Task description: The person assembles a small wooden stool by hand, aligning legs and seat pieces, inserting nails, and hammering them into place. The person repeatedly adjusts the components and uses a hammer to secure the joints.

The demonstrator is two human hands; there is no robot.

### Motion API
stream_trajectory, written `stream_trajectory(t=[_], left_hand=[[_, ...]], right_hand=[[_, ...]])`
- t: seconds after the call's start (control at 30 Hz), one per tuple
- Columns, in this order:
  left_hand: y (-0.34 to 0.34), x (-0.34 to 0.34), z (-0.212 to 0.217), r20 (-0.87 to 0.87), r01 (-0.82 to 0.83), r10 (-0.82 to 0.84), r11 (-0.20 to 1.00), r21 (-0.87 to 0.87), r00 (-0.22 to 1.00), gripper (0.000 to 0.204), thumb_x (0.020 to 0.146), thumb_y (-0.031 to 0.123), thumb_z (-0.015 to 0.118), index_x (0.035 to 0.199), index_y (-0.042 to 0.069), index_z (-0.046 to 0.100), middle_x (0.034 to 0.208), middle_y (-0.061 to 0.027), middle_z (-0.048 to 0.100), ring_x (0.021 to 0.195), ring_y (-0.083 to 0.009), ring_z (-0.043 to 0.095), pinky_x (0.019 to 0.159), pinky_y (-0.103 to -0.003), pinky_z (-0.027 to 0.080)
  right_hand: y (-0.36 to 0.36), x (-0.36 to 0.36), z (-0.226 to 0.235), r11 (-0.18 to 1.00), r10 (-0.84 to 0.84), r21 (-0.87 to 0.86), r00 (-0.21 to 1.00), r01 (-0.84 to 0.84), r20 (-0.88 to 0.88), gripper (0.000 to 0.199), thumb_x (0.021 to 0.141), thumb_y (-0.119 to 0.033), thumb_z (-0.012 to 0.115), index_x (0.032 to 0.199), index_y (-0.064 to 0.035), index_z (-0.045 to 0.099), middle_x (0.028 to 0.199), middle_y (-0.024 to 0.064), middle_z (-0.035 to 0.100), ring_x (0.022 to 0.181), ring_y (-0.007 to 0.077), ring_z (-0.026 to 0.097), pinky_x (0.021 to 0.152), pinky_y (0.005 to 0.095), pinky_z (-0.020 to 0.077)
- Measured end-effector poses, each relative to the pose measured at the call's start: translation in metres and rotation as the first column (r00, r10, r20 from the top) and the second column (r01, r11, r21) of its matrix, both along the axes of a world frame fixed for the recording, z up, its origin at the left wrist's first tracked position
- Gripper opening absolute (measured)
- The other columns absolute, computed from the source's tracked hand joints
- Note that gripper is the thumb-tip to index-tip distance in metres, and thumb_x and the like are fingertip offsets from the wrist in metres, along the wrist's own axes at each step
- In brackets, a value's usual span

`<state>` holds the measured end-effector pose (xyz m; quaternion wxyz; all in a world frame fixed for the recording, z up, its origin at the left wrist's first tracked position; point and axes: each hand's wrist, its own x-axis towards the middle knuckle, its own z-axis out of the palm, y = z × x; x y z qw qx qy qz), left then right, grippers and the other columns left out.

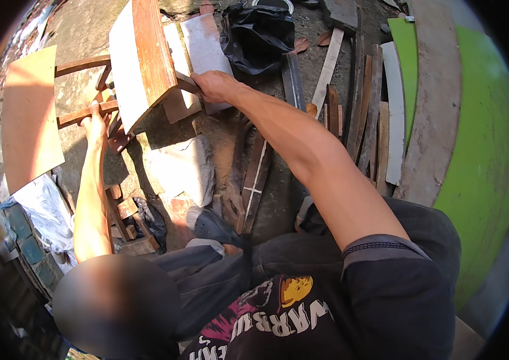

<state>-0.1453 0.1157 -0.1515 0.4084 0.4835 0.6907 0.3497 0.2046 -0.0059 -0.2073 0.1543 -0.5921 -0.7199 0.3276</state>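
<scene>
Both hands' grip on worn wooden chair frame (140, 66): left hand (94, 123), right hand (214, 86).

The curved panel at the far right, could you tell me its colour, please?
Bright green, seen best in the head view: curved panel.

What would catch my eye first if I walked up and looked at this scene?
Probably the wooden chair frame at upper centre, tipped on its side, with the right hand gripping one of its rails and the left hand on a lower rung. Next, the big lime-green curved panel along the right edge, and the heap of wooden slats on the ground beside it.
</scene>
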Motion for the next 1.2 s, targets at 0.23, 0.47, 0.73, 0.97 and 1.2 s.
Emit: stream_trajectory(t=[0.23, 0.47, 0.73, 0.97, 1.2], left_hand=[[0.004, 0.015, 0.008, 0.021, 0.001, -0.002, 1.000, 0.030, 1.000, 0.051, 0.096, 0.035, 0.063, 0.117, -0.010, 0.053, 0.116, -0.0223, 0.062, 0.106, -0.0277, 0.066, 0.091, -0.039, 0.059], [0.003, 0.034, 0.019, 0.082, 0.012, -0.005, 0.996, -0.091, 0.997, 0.055, 0.096, 0.034, 0.063, 0.122, -0.010, 0.044, 0.115, -0.0216, 0.060, 0.101, -0.0252, 0.065, 0.084, -0.036, 0.061], [0.009, 0.023, 0.020, -0.013, 0.070, -0.073, 0.984, -0.164, 0.997, 0.077, 0.095, 0.039, 0.062, 0.136, -0.015, 0.026, 0.123, -0.0231, 0.052, 0.111, -0.0234, 0.059, 0.092, -0.034, 0.057], [0.012, 0.002, 0.015, -0.041, 0.152, -0.157, 0.983, -0.107, 0.987, 0.057, 0.097, 0.036, 0.060, 0.121, -0.013, 0.047, 0.113, -0.0226, 0.060, 0.098, -0.0237, 0.065, 0.082, -0.032, 0.060], [0.003, -0.001, 0.005, 0.038, 0.116, -0.113, 0.988, -0.101, 0.993, 0.051, 0.097, 0.035, 0.059, 0.119, -0.010, 0.051, 0.108, -0.0182, 0.062, 0.089, -0.0194, 0.067, 0.074, -0.029, 0.060]], right_hand=[[0.000, 0.007, -0.006, 0.998, -0.038, -0.053, 0.996, 0.034, -0.076, 0.028, 0.090, -0.021, 0.063, 0.112, -0.0050, 0.058, 0.102, 0.0218, 0.068, 0.103, 0.0418, 0.063, 0.086, 0.0493, 0.0492], [0.004, 0.015, -0.016, 0.990, -0.113, -0.097, 0.987, 0.102, -0.117, 0.040, 0.086, -0.017, 0.069, 0.122, -0.0045, 0.057, 0.107, 0.0218, 0.069, 0.104, 0.0414, 0.064, 0.088, 0.0464, 0.0496], [-0.001, 0.012, -0.007, 0.989, -0.131, -0.079, 0.985, 0.123, -0.110, 0.030, 0.089, -0.013, 0.064, 0.118, -0.0075, 0.058, 0.104, 0.0218, 0.069, 0.103, 0.0420, 0.063, 0.087, 0.0485, 0.0494], [-0.018, 0.003, -0.011, 0.990, -0.133, 0.028, 0.986, 0.136, -0.099, 0.022, 0.090, -0.013, 0.058, 0.111, -0.0061, 0.054, 0.098, 0.0274, 0.065, 0.098, 0.0484, 0.060, 0.084, 0.0540, 0.0470], [-0.019, -0.001, -0.013, 0.990, -0.120, 0.066, 0.987, 0.128, -0.108, 0.027, 0.089, -0.015, 0.061, 0.110, -0.0023, 0.053, 0.100, 0.0264, 0.065, 0.099, 0.0474, 0.060, 0.085, 0.0531, 0.0469]])
